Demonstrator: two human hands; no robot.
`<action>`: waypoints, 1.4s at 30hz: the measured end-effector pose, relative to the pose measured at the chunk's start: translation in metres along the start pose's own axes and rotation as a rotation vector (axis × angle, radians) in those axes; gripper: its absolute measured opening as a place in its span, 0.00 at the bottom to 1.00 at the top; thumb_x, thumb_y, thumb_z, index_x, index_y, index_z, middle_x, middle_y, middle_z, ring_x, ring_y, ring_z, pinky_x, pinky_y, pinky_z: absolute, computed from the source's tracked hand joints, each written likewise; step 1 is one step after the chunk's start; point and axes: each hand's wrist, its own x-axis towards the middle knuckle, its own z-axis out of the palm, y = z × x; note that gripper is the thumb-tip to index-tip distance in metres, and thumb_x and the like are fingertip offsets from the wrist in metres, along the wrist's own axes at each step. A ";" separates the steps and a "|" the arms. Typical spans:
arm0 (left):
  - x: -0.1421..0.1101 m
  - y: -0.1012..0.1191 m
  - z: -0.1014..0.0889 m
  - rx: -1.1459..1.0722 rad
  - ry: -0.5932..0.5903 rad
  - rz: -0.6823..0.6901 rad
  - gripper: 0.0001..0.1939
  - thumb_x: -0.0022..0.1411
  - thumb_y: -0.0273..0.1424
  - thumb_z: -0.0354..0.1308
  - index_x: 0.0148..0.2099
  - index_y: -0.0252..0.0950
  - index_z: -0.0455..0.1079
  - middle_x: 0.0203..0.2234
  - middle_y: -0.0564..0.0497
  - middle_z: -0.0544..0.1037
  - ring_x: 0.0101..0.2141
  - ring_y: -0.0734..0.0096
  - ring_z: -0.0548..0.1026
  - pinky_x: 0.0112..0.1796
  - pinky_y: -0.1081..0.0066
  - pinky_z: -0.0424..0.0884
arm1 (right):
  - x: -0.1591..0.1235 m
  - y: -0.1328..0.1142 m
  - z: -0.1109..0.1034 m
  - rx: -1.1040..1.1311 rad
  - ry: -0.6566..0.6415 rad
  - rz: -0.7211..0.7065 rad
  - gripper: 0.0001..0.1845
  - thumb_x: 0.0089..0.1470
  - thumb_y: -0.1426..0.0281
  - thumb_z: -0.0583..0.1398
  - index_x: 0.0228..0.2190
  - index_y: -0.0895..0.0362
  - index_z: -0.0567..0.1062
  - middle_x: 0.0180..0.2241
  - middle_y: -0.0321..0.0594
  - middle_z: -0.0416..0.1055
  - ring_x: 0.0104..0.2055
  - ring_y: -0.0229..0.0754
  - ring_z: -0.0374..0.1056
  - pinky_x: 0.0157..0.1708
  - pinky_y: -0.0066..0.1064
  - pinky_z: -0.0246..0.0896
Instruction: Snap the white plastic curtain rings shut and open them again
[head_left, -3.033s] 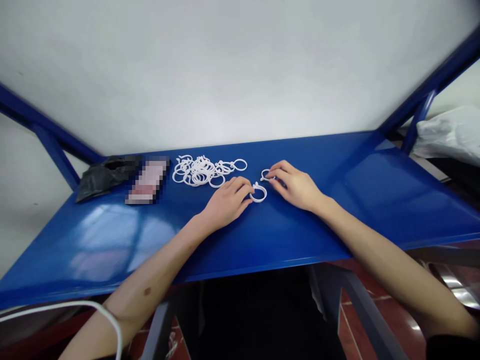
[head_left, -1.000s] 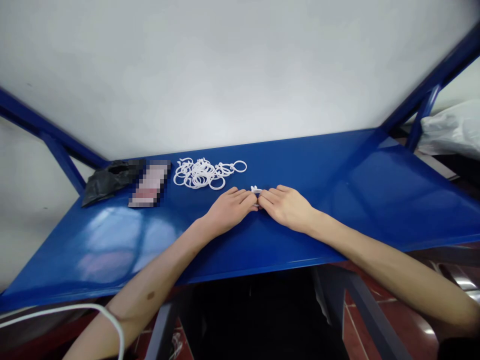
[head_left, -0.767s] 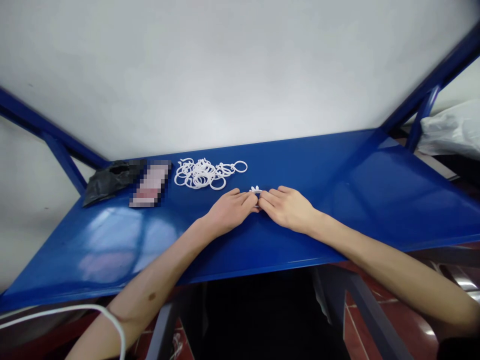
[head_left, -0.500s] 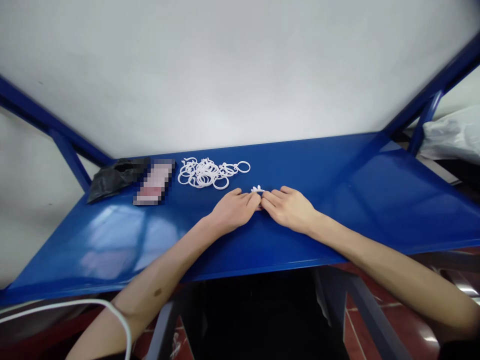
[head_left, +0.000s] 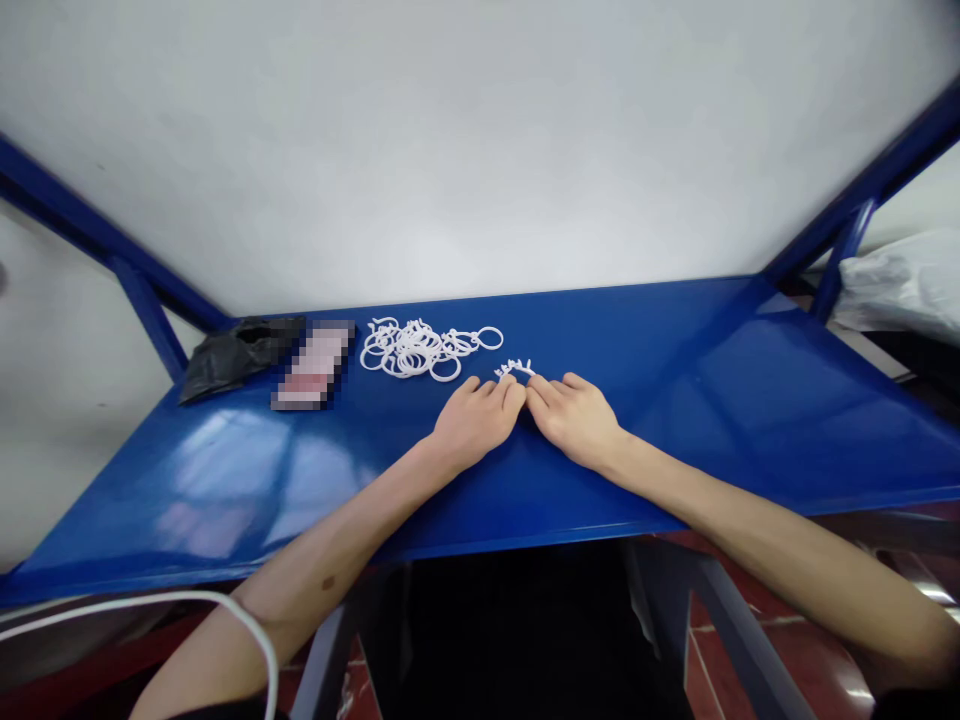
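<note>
My left hand (head_left: 484, 415) and my right hand (head_left: 574, 415) meet over the middle of the blue table, fingers curled and pressed together. Between them both pinch a white plastic ring piece (head_left: 516, 368), whose far edge shows with several small prongs sticking up. The rest of it is hidden behind my fingers. Beyond my left hand, a tangled pile of white plastic rings (head_left: 412, 350) lies on the table, some with small hooks or eyelets on their rims.
Left of the pile lies a flat blurred-out item (head_left: 311, 370), beside a black plastic bag (head_left: 232, 360). The blue table (head_left: 675, 350) runs back to a white wall, with blue frame bars on both sides. A white cable (head_left: 150, 600) crosses my left forearm. A clear plastic bag (head_left: 900, 285) sits far right.
More of the white ring piece and its prongs now shows beyond my fingertips. Both hands have shifted slightly and stay together. The pile lies as before.
</note>
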 end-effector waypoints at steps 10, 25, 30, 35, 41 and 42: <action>-0.003 -0.029 -0.005 -0.145 0.036 0.010 0.15 0.75 0.26 0.42 0.40 0.35 0.69 0.33 0.47 0.76 0.36 0.64 0.75 0.38 0.67 0.70 | -0.003 0.010 -0.003 0.112 0.079 -0.060 0.17 0.70 0.72 0.50 0.52 0.60 0.74 0.59 0.50 0.72 0.37 0.40 0.73 0.32 0.34 0.62; -0.012 -0.081 -0.003 -0.080 0.181 -0.507 0.18 0.70 0.37 0.51 0.55 0.34 0.74 0.54 0.38 0.74 0.55 0.50 0.70 0.56 0.51 0.66 | -0.011 0.027 0.010 0.313 -0.029 0.154 0.17 0.70 0.62 0.52 0.50 0.56 0.75 0.49 0.46 0.72 0.30 0.38 0.72 0.31 0.34 0.70; -0.012 -0.122 0.004 -0.156 -0.101 -0.773 0.28 0.71 0.45 0.46 0.63 0.32 0.69 0.65 0.36 0.65 0.64 0.44 0.63 0.63 0.47 0.58 | -0.001 0.026 0.015 0.424 -0.029 0.175 0.18 0.68 0.62 0.54 0.53 0.57 0.73 0.53 0.50 0.71 0.47 0.50 0.74 0.46 0.45 0.74; -0.003 -0.141 0.011 -0.253 -0.452 -0.791 0.36 0.72 0.51 0.35 0.74 0.39 0.49 0.72 0.41 0.52 0.70 0.37 0.48 0.63 0.31 0.44 | 0.036 0.027 0.037 0.513 -0.098 0.169 0.35 0.63 0.53 0.59 0.65 0.56 0.62 0.69 0.55 0.54 0.70 0.63 0.52 0.64 0.61 0.56; 0.004 -0.132 0.007 -0.231 -0.576 -0.739 0.43 0.68 0.60 0.31 0.76 0.44 0.37 0.73 0.45 0.44 0.71 0.37 0.39 0.62 0.27 0.38 | 0.086 0.018 0.065 0.613 -0.252 0.208 0.46 0.62 0.41 0.51 0.71 0.54 0.51 0.73 0.50 0.41 0.74 0.66 0.37 0.69 0.62 0.39; 0.005 -0.130 0.006 -0.228 -0.584 -0.733 0.43 0.68 0.61 0.30 0.76 0.45 0.37 0.73 0.45 0.43 0.71 0.37 0.38 0.62 0.27 0.37 | 0.091 0.016 0.067 0.617 -0.270 0.222 0.46 0.63 0.41 0.50 0.71 0.54 0.51 0.73 0.50 0.42 0.74 0.65 0.38 0.69 0.62 0.38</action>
